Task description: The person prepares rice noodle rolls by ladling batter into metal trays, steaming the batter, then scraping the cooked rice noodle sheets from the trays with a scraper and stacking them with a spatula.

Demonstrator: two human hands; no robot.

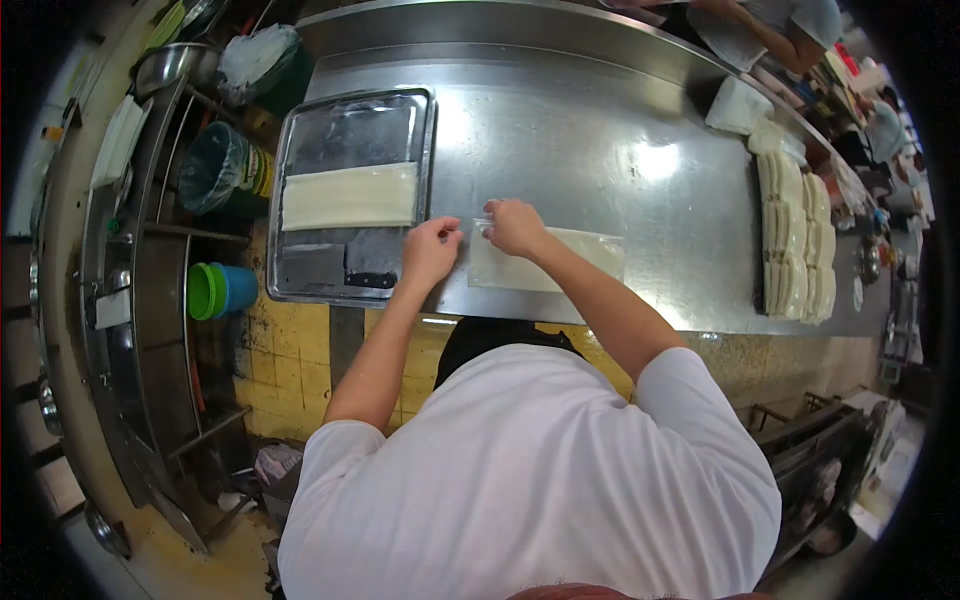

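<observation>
A clear plastic sheet or bag (545, 262) with something pale in it lies flat on the steel table in front of me. At its upper left corner is my right hand (514, 228), fingers bent and pinched on the plastic edge. My left hand (432, 250) is just left of the plastic, over the tray's right edge, with fingers curled and thumb near the fingertips; whether it holds anything is too small to tell. On the metal tray (350, 110) rest a white rectangular slab (350, 197) and a cleaver (315, 267) with a black handle.
Stacked white packages (797, 235) stand at the table's right end, with a plastic-wrapped bundle (740, 105) behind them. Green and blue buckets (222, 290) and a lined bin (213, 170) are left of the table. Another person (765, 30) is at the far upper right.
</observation>
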